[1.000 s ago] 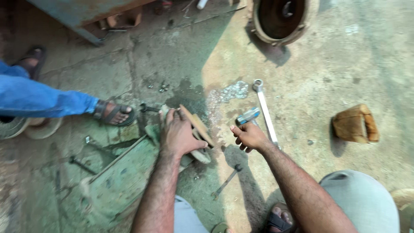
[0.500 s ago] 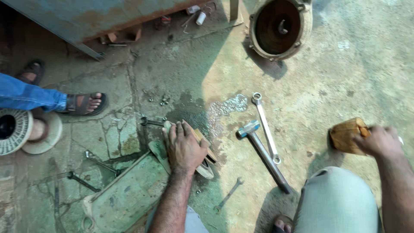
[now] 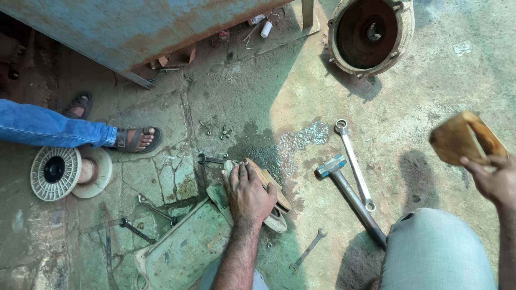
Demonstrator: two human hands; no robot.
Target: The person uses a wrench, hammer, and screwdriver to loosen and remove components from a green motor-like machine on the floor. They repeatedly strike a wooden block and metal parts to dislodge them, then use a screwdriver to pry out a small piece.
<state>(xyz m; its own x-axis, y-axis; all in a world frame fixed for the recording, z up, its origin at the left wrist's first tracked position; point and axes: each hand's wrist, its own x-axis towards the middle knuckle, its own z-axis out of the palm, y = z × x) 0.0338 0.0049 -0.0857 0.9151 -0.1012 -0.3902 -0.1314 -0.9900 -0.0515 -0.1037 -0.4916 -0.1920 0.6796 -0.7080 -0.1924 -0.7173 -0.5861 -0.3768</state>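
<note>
Under the fingers of my left hand (image 3: 248, 194) lies a pale grey-green metal piece (image 3: 226, 196) with a tan wooden block (image 3: 267, 180) at my fingertips. Between the fingers of my right hand (image 3: 493, 180) sits an ochre-brown wooden block (image 3: 462, 138) with a darker brown edge. Right of my left fingers lies a hammer (image 3: 349, 194), its head blue and silver, its handle dark grey, beside a shiny silver ring spanner (image 3: 353, 164). Far left of my fingers, a blue denim leg (image 3: 48, 129) ends in a brown sandal (image 3: 137, 139), near a white ribbed fan disc (image 3: 55, 173).
</note>
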